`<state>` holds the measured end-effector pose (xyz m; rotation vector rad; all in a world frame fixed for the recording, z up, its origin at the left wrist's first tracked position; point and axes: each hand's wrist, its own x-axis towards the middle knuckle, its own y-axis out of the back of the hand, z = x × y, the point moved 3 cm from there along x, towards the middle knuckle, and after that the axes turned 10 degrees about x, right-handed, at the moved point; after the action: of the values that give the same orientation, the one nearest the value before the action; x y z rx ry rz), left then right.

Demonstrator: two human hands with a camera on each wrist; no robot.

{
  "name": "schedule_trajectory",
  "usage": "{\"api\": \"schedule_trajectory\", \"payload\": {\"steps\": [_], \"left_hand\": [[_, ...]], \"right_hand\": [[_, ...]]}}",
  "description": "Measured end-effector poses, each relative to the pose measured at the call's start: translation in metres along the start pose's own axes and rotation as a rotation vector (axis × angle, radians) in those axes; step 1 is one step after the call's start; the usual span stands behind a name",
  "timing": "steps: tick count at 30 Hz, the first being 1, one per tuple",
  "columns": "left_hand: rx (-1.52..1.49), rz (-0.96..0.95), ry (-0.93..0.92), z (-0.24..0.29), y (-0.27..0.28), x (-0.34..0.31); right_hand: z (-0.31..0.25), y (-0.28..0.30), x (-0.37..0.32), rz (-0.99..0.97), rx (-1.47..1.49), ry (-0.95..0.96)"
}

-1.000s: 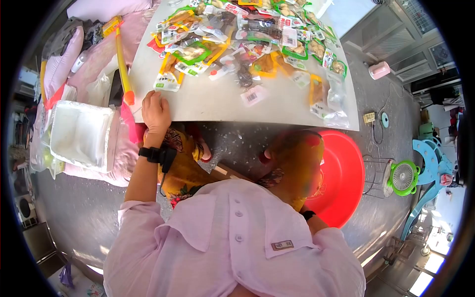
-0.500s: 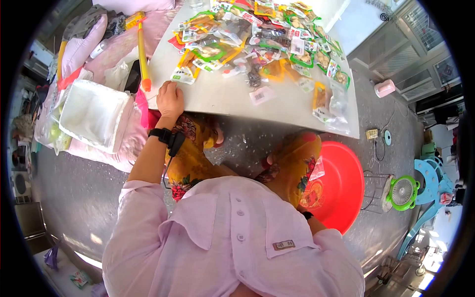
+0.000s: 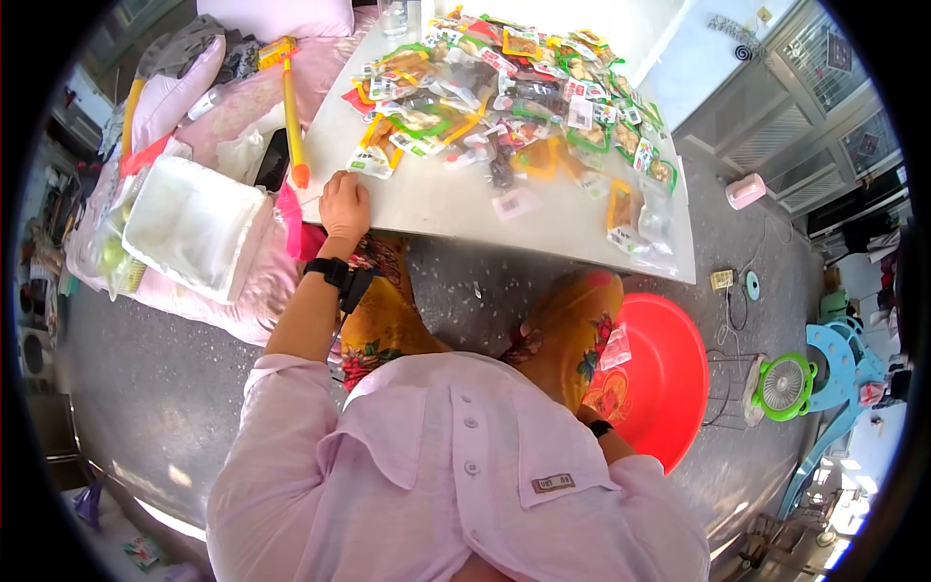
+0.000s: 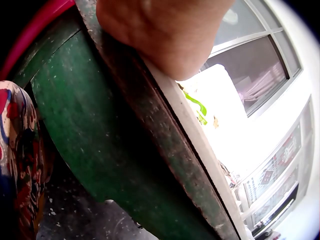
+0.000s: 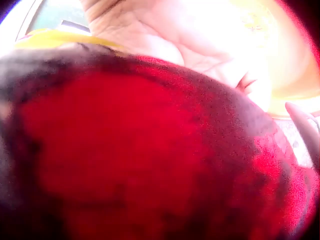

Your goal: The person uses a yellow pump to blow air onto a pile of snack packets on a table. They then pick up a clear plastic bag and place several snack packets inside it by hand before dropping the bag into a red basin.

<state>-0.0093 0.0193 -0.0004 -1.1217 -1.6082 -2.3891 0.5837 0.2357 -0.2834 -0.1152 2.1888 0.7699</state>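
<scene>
Currently, sealed snack pouches [image 3: 579, 114] lie heaped on the table [image 3: 436, 209] at 12 to 1 o'clock. At 10 o'clock, the left hand [image 3: 344, 206] rests by the near edge, fingers loosely bent, pinching nothing visible, just beside a yellow-edged pouch [image 3: 378, 145]. The right hand [image 3: 588, 415], at 5 o'clock, is mostly hidden; I cannot tell its fingers' state. A bump could send the clear plastic pouch [image 3: 657, 218] at 2 o'clock, near the edge, toward the red basin [image 3: 669, 378] at 4 o'clock.

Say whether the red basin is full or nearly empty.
Nearly empty where visible: the red basin shows mostly bare bottom and wall, with one packet inside.
</scene>
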Motion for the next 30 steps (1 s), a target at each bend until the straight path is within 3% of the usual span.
{"api": "schedule_trajectory", "payload": {"steps": [2,4,6,9,11,13,16,19,21,24,25,28,30], "left_hand": [[-0.045,0.025,-0.009,-0.001,0.001,0.0],[-0.112,0.05,-0.017,-0.003,0.004,-0.001],[-0.198,0.086,-0.02,-0.006,0.01,-0.001],[-0.297,0.136,-0.064,-0.015,0.041,-0.002],[-0.252,0.163,-0.061,-0.033,0.062,-0.001],[-0.174,0.217,-0.074,-0.061,0.083,0.001],[0.111,0.229,-0.017,-0.124,0.101,-0.002],[0.386,0.079,0.154,-0.177,0.116,-0.012],[0.522,-0.127,0.234,-0.209,0.112,-0.022],[0.32,-0.486,0.325,-0.258,0.084,-0.038],[0.315,-0.485,0.317,-0.262,0.081,-0.039],[0.319,-0.536,0.368,-0.24,0.098,-0.028],[0.332,-0.482,0.388,-0.226,0.106,-0.023]], "right_hand": [[-0.039,0.027,-0.015,-0.013,-0.001,-0.058],[-0.103,0.074,-0.045,-0.095,-0.193,-0.216],[-0.137,0.102,-0.059,-0.055,-0.066,-0.296],[-0.142,0.129,-0.063,0.212,0.675,-0.283],[-0.09,0.137,-0.032,0.31,0.624,-0.08],[-0.129,0.172,-0.047,0.561,1.103,-0.086],[-0.161,0.207,-0.049,0.879,1.173,-0.006],[-0.15,0.21,-0.025,1.033,0.858,0.224],[-0.168,0.211,-0.029,1.026,0.831,0.227],[-0.183,0.212,-0.037,1.048,0.72,0.253],[-0.187,0.213,-0.039,1.062,0.672,0.266],[-0.197,0.216,-0.045,0.929,0.916,0.28],[-0.186,0.215,-0.042,0.966,0.882,0.329]]}}
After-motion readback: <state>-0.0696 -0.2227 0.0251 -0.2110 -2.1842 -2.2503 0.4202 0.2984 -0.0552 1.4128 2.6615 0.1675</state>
